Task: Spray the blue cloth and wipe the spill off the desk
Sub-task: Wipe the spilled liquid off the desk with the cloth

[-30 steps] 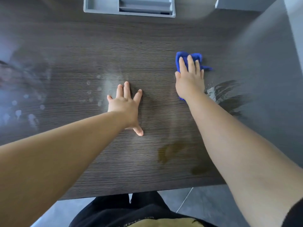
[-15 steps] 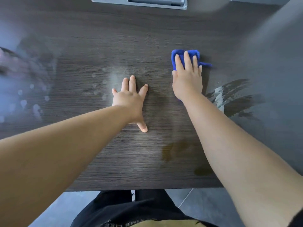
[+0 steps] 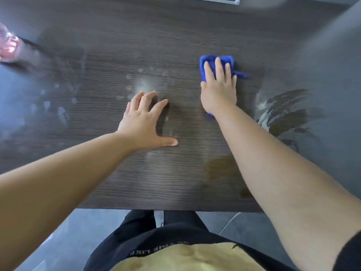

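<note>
A blue cloth [image 3: 210, 62] lies bunched on the dark wood-grain desk [image 3: 175, 36], right of centre. My right hand [image 3: 218, 89] presses flat on it with straight fingers, covering most of it. Wet streaks of the spill [image 3: 283, 112] shine to the right of that hand, and a brownish patch [image 3: 218, 167] sits nearer the front edge. My left hand [image 3: 144, 120] rests on the desk with fingers spread, left of the cloth. Small pale droplets [image 3: 140, 85] dot the surface just beyond it. No spray bottle is clearly visible.
A grey tray [image 3: 220, 0] peeks in at the desk's far edge. A blurred pinkish object [image 3: 7, 45] sits at the far left. The desk's front edge [image 3: 156, 210] runs just above my legs, with grey floor below.
My right hand has slid the cloth slightly left and away from me. My left hand has lifted its fingers a little and turned to the right. The view has tilted down.
</note>
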A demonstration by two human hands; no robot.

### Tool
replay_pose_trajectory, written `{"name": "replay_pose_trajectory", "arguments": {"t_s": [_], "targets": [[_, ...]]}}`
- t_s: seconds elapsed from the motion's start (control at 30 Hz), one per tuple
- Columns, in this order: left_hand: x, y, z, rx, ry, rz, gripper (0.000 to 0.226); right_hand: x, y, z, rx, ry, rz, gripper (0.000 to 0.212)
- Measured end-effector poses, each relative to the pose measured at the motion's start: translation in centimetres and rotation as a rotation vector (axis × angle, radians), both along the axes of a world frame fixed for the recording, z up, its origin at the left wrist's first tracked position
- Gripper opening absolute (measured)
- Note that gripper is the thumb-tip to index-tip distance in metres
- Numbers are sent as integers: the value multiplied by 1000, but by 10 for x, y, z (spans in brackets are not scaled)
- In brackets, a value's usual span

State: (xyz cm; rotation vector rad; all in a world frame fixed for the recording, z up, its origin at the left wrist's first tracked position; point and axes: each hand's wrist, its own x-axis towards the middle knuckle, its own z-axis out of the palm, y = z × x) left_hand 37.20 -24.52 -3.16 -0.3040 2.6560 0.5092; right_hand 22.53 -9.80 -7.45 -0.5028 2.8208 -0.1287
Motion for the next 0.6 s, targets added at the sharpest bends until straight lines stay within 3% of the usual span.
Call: {"name": "replay_pose_trajectory", "arguments": {"t_s": [0.1,0.23,0.33,0.4,0.53,0.6], "targets": [[10,-10,0,-60,30,14,101,28,-31,-1,-5,38,-17,55],[39,-23,3,-31,21,-11,106,133,-9,2,-45,21,379,53],[66,-28,2,-51,-9,-110,116,154,37,4,-2,21,588,52],[77,-28,-1,-69,-5,-144,117,134,43,2,26,53,499,49],[91,-25,-6,-98,-15,-177,116,106,-15,0,28,50,-17,52],[97,-26,-8,-84,6,-157,117,120,-44,-2,-8,59,-114,53]]}}
